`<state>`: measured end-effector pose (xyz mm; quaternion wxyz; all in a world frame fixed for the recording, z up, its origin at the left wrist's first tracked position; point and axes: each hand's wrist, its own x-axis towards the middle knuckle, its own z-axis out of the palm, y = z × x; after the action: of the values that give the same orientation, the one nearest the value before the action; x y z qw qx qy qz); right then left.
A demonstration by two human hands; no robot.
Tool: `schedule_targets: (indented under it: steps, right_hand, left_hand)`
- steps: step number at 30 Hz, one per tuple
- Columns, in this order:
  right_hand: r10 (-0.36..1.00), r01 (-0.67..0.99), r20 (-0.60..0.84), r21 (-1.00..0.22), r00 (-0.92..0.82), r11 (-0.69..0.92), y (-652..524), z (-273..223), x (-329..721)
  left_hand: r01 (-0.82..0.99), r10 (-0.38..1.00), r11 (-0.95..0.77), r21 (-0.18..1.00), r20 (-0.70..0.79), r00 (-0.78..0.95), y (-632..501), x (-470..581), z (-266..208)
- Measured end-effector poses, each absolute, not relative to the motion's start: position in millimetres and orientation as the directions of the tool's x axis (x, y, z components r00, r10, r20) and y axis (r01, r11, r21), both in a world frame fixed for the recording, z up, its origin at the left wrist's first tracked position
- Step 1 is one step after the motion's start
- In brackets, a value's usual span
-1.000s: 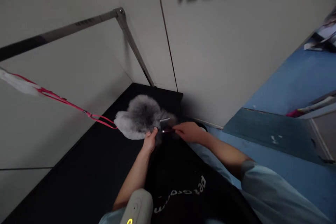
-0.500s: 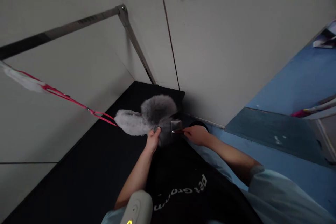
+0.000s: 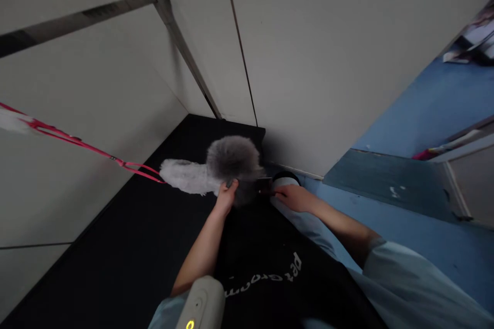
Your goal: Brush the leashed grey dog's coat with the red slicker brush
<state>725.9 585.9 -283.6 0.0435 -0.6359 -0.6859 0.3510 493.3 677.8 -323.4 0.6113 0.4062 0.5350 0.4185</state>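
A furry grey-and-white thing lies at the edge of the black table. It has a rounded dark grey tuft (image 3: 232,158) and a longer pale part (image 3: 185,176); I cannot tell whether it is a live animal. My left hand (image 3: 226,197) is closed on the grey fur below the tuft, thumb on top. In my right hand (image 3: 294,198) is the handle of a slicker brush (image 3: 264,186), its head seen nearly edge-on beside the fur. Whether its pins touch the fur is unclear. A red cord (image 3: 92,150) loops about the pale part's left end.
A black table top (image 3: 146,236) spreads to the left against pale wall panels. Above it rises a metal grooming arm (image 3: 185,51). Blue floor (image 3: 386,221) lies to the right, with a dark blue-green strip (image 3: 389,180). A pale device (image 3: 203,300) shows at the bottom.
The brush has turned from showing its flat face to nearly edge-on, and has shifted slightly right of the fur. My left hand keeps its grip. The whole view has shifted a little.
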Motion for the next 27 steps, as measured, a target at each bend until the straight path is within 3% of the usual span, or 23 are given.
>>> schedule_targets:
  steps: [4, 8, 10, 12, 14, 17, 19, 21, 24, 27]
  right_hand:
    - [0.902, 0.832, -0.378, -0.553, -0.209, -0.039, 582, -274, 746]
    - [0.897, 0.879, -0.430, -0.462, -0.104, -0.119, 581, -274, 749]
    - [0.889, 0.854, -0.406, -0.519, -0.209, -0.037, 585, -273, 733]
    - [0.880, 0.753, -0.283, -0.647, -0.383, 0.120, 588, -274, 706]
    - [0.910, 0.712, -0.216, -0.693, -0.353, 0.111, 587, -281, 679]
    - [0.855, 0.759, -0.397, -0.651, -0.334, -0.006, 574, -297, 654]
    - [0.784, 0.752, -0.463, -0.659, -0.414, 0.008, 565, -301, 648]
    - [0.799, 0.718, -0.398, -0.694, -0.450, 0.059, 563, -297, 645]
    - [0.909, 0.727, -0.256, -0.683, -0.329, 0.071, 567, -292, 636]
    - [0.881, 0.780, -0.375, -0.625, -0.288, -0.010, 561, -303, 628]
  left_hand:
    - [-0.097, 0.951, 0.309, 0.946, -0.306, 0.044, 677, 491, -318]
    - [-0.120, 0.966, 0.255, 0.960, -0.257, -0.003, 681, 478, -304]
    - [-0.050, 0.966, 0.253, 0.966, -0.250, 0.057, 682, 471, -298]
    - [0.025, 0.959, 0.255, 0.967, -0.256, 0.121, 682, 466, -292]
    - [0.062, 0.953, 0.259, 0.964, -0.266, 0.148, 683, 460, -286]
    - [0.099, 0.950, 0.255, 0.962, -0.268, 0.161, 684, 450, -279]
    - [0.141, 0.953, 0.228, 0.963, -0.251, 0.171, 686, 444, -274]
    - [0.192, 0.956, 0.189, 0.963, -0.225, 0.189, 687, 441, -270]
    - [0.243, 0.948, 0.135, 0.961, -0.196, 0.249, 688, 442, -265]
    - [0.251, 0.947, 0.107, 0.962, -0.175, 0.270, 689, 445, -265]
